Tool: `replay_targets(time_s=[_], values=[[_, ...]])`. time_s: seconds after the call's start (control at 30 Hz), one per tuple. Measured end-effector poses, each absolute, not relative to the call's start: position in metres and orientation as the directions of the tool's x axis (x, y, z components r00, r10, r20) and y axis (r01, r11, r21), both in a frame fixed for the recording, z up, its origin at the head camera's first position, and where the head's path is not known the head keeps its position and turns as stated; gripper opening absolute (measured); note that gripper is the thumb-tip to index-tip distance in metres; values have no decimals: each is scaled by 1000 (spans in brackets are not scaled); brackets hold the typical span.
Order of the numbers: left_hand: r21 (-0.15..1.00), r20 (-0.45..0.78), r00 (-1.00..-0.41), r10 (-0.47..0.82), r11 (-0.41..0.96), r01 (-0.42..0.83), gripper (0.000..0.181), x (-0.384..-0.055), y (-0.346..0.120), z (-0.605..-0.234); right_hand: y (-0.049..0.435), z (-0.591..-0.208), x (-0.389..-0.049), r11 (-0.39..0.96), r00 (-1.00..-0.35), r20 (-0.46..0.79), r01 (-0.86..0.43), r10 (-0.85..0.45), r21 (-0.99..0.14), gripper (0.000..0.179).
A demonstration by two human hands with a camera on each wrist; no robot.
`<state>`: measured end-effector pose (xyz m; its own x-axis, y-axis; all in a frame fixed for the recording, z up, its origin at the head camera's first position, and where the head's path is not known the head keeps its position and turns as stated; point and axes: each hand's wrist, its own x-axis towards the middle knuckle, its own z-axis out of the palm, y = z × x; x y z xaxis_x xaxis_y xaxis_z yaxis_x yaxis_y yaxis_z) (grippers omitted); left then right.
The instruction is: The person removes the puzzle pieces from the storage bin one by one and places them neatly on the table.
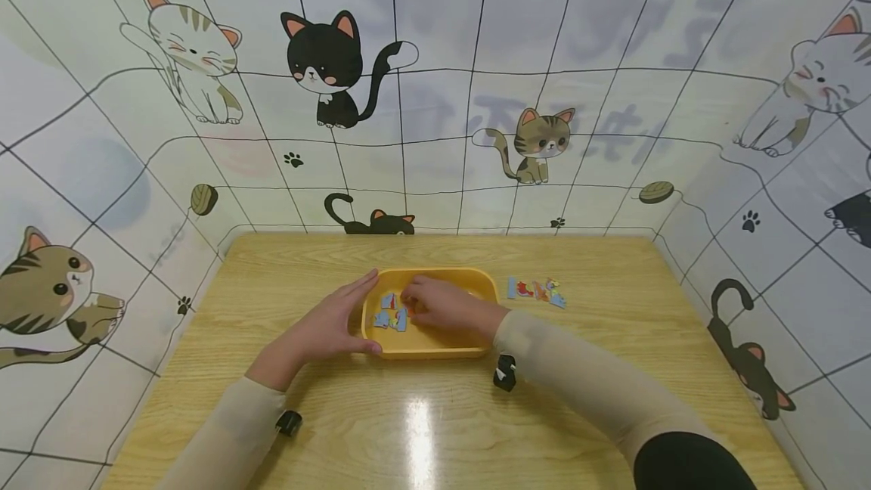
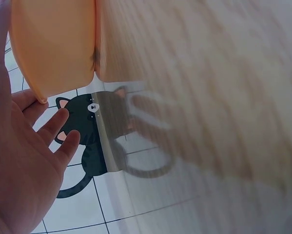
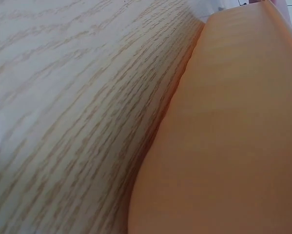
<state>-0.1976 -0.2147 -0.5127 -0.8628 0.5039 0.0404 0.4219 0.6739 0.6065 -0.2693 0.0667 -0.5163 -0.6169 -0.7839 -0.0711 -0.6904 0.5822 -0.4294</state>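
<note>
A yellow plastic tray (image 1: 435, 354) sits on the wooden table. Several small, mostly blue puzzle pieces (image 1: 389, 301) lie in its left part. My left hand (image 1: 333, 324) spans the tray's left end, thumb at the near corner and forefinger along the far one. Its fingers look relaxed in the left wrist view, touching the tray wall (image 2: 53, 48). Reaching into the tray, my right hand (image 1: 445, 307) has bent fingers and pinches a small reddish puzzle piece (image 1: 411, 311), mostly hidden by the fingertips. The right wrist view shows only the tray's outer side (image 3: 223, 126) and the table.
Right of the tray, a short row of joined puzzle pieces (image 1: 537, 290) lies on the table (image 1: 354, 429). Walls of white tile-patterned sheet (image 1: 435, 112) with cartoon cats enclose the table at the back and both sides.
</note>
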Motion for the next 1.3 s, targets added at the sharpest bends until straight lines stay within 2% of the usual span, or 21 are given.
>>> replay_targets(time_s=[0.43, 1.3], values=[[593, 42, -859, 510, 679, 432, 133, -200, -216, -516, 65, -516, -271, 564, -587, -81, -717, -805, -410, 31], [588, 71, -854, 515, 670, 453, 131, -199, -215, -516, 79, -506, -262, 592, -658, -53, -635, -751, -496, 28]])
